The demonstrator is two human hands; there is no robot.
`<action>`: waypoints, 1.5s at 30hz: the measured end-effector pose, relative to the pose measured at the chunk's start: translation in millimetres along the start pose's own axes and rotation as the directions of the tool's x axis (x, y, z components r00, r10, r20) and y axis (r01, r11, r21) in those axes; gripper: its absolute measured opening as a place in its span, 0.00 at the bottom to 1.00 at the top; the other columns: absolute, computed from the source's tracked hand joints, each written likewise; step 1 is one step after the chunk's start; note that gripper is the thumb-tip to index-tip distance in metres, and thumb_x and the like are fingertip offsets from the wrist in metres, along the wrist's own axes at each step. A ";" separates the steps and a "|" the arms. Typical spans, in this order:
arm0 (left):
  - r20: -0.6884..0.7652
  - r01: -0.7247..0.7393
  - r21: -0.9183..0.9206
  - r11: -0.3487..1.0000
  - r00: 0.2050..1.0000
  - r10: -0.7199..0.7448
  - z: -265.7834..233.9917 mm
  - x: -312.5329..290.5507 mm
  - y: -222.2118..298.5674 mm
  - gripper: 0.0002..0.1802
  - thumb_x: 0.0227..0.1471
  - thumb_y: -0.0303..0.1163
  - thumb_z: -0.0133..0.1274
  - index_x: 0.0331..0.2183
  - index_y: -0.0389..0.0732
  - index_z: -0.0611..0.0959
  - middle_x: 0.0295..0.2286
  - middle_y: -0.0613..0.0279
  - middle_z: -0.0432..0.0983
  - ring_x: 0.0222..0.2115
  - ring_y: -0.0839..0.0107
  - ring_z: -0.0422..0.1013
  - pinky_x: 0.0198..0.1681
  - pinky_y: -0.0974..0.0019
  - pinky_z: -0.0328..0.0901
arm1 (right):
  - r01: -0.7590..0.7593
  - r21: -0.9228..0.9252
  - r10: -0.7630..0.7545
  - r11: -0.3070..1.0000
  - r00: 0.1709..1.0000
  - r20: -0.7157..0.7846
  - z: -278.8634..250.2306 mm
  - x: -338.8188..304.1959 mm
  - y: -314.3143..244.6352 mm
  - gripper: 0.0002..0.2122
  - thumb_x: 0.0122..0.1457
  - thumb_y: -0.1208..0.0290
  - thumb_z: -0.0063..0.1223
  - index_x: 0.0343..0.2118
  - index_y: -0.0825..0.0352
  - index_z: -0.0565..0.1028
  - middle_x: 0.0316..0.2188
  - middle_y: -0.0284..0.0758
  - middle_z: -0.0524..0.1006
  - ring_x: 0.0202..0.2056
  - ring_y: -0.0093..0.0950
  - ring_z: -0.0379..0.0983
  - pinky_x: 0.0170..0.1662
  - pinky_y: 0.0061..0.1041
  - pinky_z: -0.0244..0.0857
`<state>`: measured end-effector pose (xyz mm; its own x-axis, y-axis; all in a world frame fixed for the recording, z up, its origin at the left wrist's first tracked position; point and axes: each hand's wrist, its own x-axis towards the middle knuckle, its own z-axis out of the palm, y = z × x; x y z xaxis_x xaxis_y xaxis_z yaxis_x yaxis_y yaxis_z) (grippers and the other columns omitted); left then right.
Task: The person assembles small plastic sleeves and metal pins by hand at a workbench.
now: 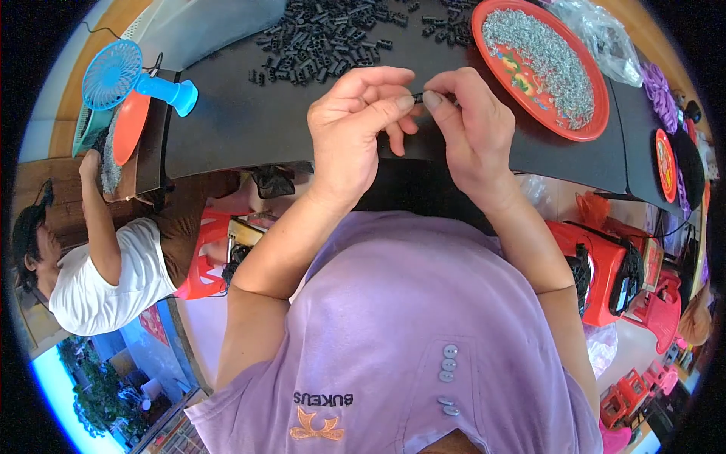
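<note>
Above the near edge of the dark table [242, 129], my two hands meet over a small black plastic piece [417, 97]. The thumb and forefinger of my left hand [352, 125] pinch one end, its other fingers loosely curled. At the other end, my right hand [478, 125] closes thumb against bent forefinger; whether a second small part sits in that pinch is hidden. Beyond my hands lies a heap of similar short black pieces [325, 49]. Right of them stands a red tray [596, 122] bearing many small silvery metal parts [544, 57].
A blue fan [113, 76] stands at the far left. A co-worker in a white shirt [113, 280] reaches toward another red tray [132, 129]. Clear plastic bags [605, 41] and purple cord [660, 94] lie at the right. Beneath the table's right side is a red container [605, 280].
</note>
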<state>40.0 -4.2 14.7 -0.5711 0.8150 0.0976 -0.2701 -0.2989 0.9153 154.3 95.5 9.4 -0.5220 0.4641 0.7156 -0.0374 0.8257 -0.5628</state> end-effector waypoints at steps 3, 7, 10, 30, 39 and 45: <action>-0.025 0.024 -0.073 0.997 0.999 -0.026 1.9 -1.7 -0.7 0.12 0.49 0.17 0.53 0.39 0.28 0.78 0.27 0.53 0.77 0.21 0.71 0.73 0.17 0.75 0.64 | 0.004 0.035 -0.005 0.999 1.000 0.026 0.1 -3.9 -2.1 0.05 0.52 0.81 0.54 0.31 0.69 0.71 0.26 0.40 0.72 0.25 0.38 0.73 0.27 0.32 0.66; -0.095 0.016 -0.141 0.990 0.995 -0.029 1.4 -0.3 -1.4 0.12 0.48 0.17 0.53 0.39 0.28 0.77 0.27 0.53 0.77 0.20 0.70 0.73 0.17 0.75 0.64 | -0.020 0.080 0.020 0.997 1.000 0.005 3.6 -8.6 -7.4 0.06 0.52 0.81 0.54 0.34 0.70 0.73 0.26 0.40 0.73 0.25 0.36 0.73 0.28 0.30 0.67; -0.099 0.050 -0.177 0.983 0.993 -0.068 1.7 0.0 1.2 0.12 0.48 0.18 0.54 0.38 0.28 0.77 0.27 0.53 0.77 0.20 0.69 0.74 0.16 0.75 0.64 | -0.168 0.136 0.171 0.976 0.985 -0.005 0.1 -7.4 -11.5 0.07 0.52 0.80 0.55 0.35 0.70 0.73 0.25 0.39 0.72 0.25 0.32 0.73 0.29 0.28 0.67; 0.166 0.342 -0.091 0.935 0.931 -0.324 -15.0 15.0 15.7 0.07 0.52 0.26 0.57 0.32 0.31 0.80 0.24 0.58 0.76 0.20 0.75 0.71 0.17 0.76 0.63 | -0.199 0.140 0.156 0.970 0.950 0.270 -11.5 21.1 -7.4 0.04 0.54 0.81 0.53 0.33 0.70 0.73 0.25 0.40 0.73 0.26 0.33 0.74 0.30 0.25 0.67; 0.062 0.208 -0.036 0.977 0.977 -0.206 -25.4 17.8 7.7 0.05 0.51 0.23 0.56 0.32 0.32 0.81 0.24 0.62 0.75 0.20 0.78 0.69 0.16 0.78 0.61 | 0.195 -0.590 -0.109 0.784 0.978 0.178 -35.3 24.6 13.3 0.11 0.49 0.76 0.60 0.36 0.66 0.75 0.27 0.38 0.73 0.28 0.37 0.71 0.31 0.30 0.66; 0.079 0.195 -0.010 0.981 0.978 -0.194 -30.8 17.9 4.4 0.05 0.51 0.23 0.55 0.32 0.33 0.80 0.23 0.64 0.73 0.20 0.80 0.67 0.17 0.78 0.59 | 0.136 -0.772 0.082 0.621 0.968 0.237 -77.0 9.7 32.7 0.09 0.48 0.73 0.61 0.33 0.64 0.76 0.26 0.37 0.73 0.30 0.37 0.73 0.32 0.34 0.66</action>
<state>4.7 -6.3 8.4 -0.4447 0.8942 -0.0513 -0.3841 -0.1387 0.9128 213.6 151.7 29.8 -0.7100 0.4412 0.5489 0.5637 0.8232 0.0675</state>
